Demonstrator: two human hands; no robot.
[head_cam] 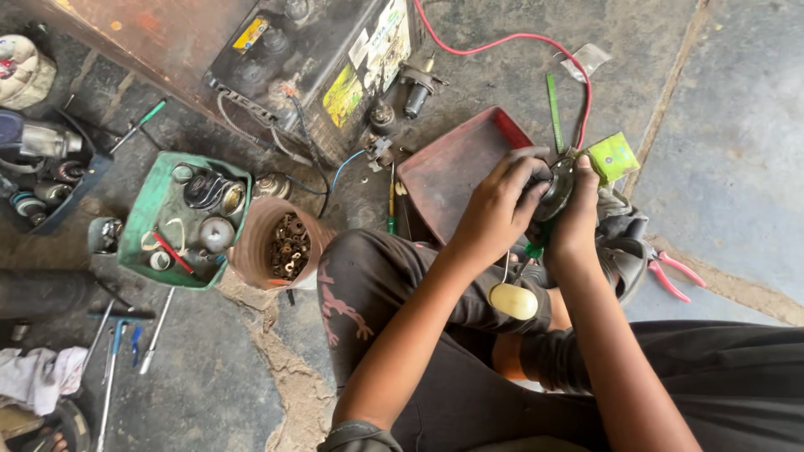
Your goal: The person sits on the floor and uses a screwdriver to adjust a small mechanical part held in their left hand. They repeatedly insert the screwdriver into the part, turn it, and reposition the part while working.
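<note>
Sitting between both hands, above the person's knees: one small round motor part (556, 189), dark metal, greasy-looking.

- Left hand (496, 211): wrapped over the part's near side, fingers curled round its rim, clenched on it.
- Right hand (578, 219): closed on the far side of the same part, thumb on top. A green-handled tool (533, 249) pokes out below the hands; which hand grips it cannot be told.
- Handling, as judged: dense and heavy for its bulk, rigid, not fragile in the body, but likely slick with oil. Best held round the outer casing with a full-palm grip (as now), keeping clear of the red wire (502, 42) that runs up from it and of any thin terminals.
- Screwdriver with a cream handle (512, 300): lying on the person's lap just beneath the hands.
- Red tray (448, 172): on the floor just left of the hands, tilted.
- Green box (614, 156): touching or just behind the right hand.
- Pliers, pink grips (674, 274): on the floor to the right.
- Car battery (314, 59): well apart, top of view.
- Green tub (138, 226) of round parts and a brown pot (251, 243) of nuts: on the floor, side by side, far left.
</note>
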